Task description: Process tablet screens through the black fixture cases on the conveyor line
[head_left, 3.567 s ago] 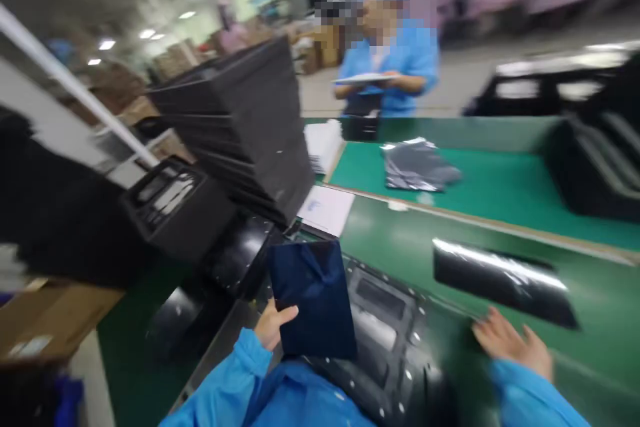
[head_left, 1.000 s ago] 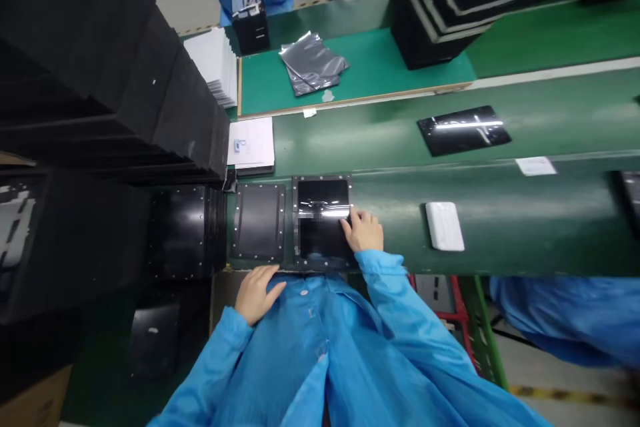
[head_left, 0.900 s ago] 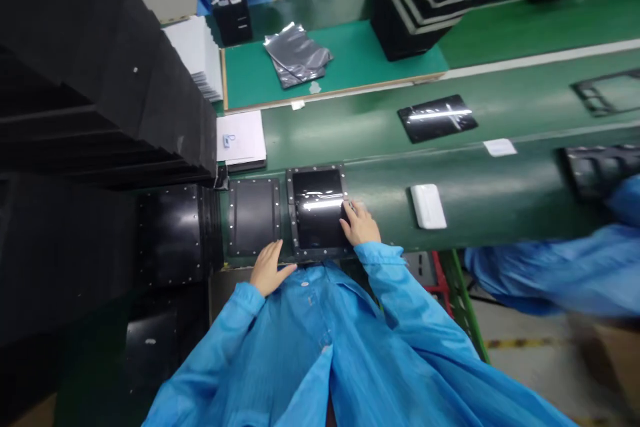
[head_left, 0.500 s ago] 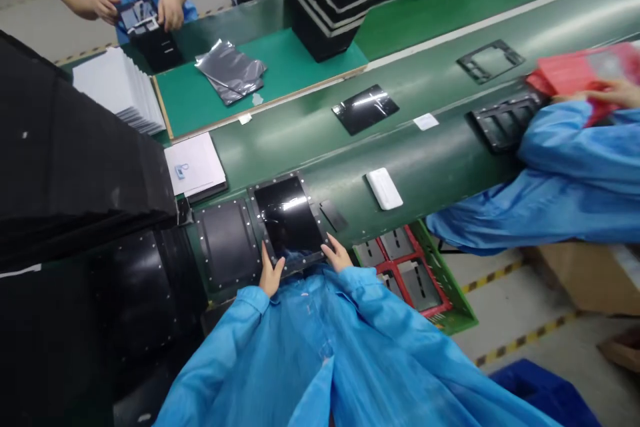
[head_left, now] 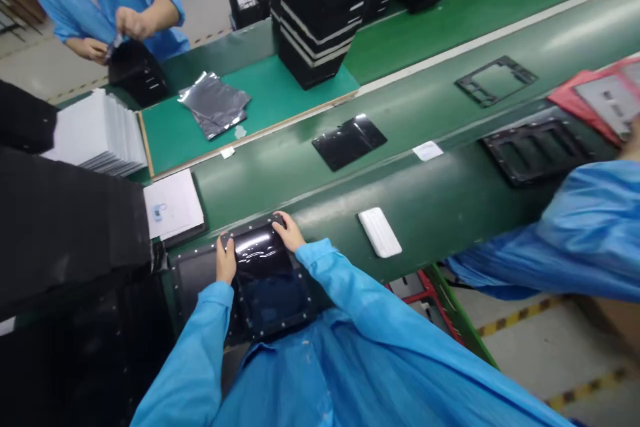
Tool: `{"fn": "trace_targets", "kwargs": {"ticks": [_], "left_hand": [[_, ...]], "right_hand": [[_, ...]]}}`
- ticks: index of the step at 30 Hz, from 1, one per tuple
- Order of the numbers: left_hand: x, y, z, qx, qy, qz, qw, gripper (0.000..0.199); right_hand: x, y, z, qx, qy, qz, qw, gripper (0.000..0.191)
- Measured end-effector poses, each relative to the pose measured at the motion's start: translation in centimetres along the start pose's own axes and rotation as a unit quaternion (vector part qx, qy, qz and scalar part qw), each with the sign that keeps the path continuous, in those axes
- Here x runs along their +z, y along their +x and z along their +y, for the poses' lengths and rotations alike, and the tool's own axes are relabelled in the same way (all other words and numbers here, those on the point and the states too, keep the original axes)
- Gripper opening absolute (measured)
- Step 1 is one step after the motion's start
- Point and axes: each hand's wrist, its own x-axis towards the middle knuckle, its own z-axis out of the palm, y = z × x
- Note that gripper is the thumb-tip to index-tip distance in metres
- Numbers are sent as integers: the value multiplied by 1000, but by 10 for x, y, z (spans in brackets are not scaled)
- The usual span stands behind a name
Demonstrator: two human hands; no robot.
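Observation:
A black tray [head_left: 253, 325] with small pale dots along its rim lies at the belt's near edge, close against my body. A glossy black panel [head_left: 273, 287] sits in it and reflects the lights. My left hand [head_left: 226, 260] grips the tray's far left corner, thumb on the rim. At the far right corner, my right hand [head_left: 290, 233] holds the rim, its fingers bent over the edge. A second, matte black tray [head_left: 193, 280] lies on the left, partly behind my left arm.
Stacked black trays [head_left: 65, 220] rise at my left. A paper-topped board [head_left: 175, 207], a white rectangular object [head_left: 380, 232], a glossy black panel [head_left: 350, 141] and a black frame [head_left: 495, 80] lie beyond. A co-worker's sleeve [head_left: 600, 213] reaches in from the right; another person works across the belt.
My hands have gone from the tray's near side to its far corners. The tray now sits closer to my body. At right, the co-worker's red sheet has shifted, exposing a grey plate.

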Motion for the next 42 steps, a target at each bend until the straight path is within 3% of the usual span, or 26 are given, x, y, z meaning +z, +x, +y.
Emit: {"fn": "trace_targets", "kwargs": {"ticks": [4,6,7,8,10,11,13,16,19,21,24,29,32,34,37,39,42], "left_hand": [[-5,-3,7,21,95,24,995,47],[-5,-17,11,84,196,41,976,54],[-5,-30,9,141,252,47,956,58],[-4,-47,3,224,298,17,928,57],[-2,-84,-22,418,339,-106,836,46],[-2,-101,-39,490,341,-133,791,43],[-3,-125,-71,606,314,-123,721,49],[0,-134,-98,656,297,-67,691,67],[5,-130,-98,653,281,-69,700,65],[6,-127,-94,653,270,-101,700,54],[8,-129,-90,644,274,-133,702,42],[15,-138,-73,608,248,-155,738,38],[-5,-129,-71,564,186,-195,781,35],[-35,-113,-86,482,155,-174,844,35],[-85,-85,-129,295,157,-30,942,42],[-104,-73,-154,177,183,61,965,51],[-101,-72,-164,50,202,94,974,62]], "right_hand": [[4,-1,-7,11,-40,8,999,35],[4,2,-21,11,-64,12,998,31],[3,4,-29,9,-76,15,997,30],[1,5,-37,6,-89,20,996,30],[-3,6,-49,0,-108,40,993,34],[-5,6,-54,-8,-119,51,992,38],[-6,2,-59,-54,-175,56,982,43],[-1,-4,-60,-199,-330,1,923,33],[9,-6,-56,-341,-426,-93,833,19],[14,-6,-51,-388,-438,-137,799,23],[17,-5,-46,-372,-432,-160,806,25],[29,-17,-59,-243,-481,-136,831,38],[47,-40,-76,-169,-518,-84,834,43],[55,-66,-82,-130,-539,-71,829,44],[56,-123,-75,-91,-573,-82,810,46],[54,-165,-62,-61,-598,-90,794,50],[56,-212,-42,-10,-622,-80,779,57]]}}
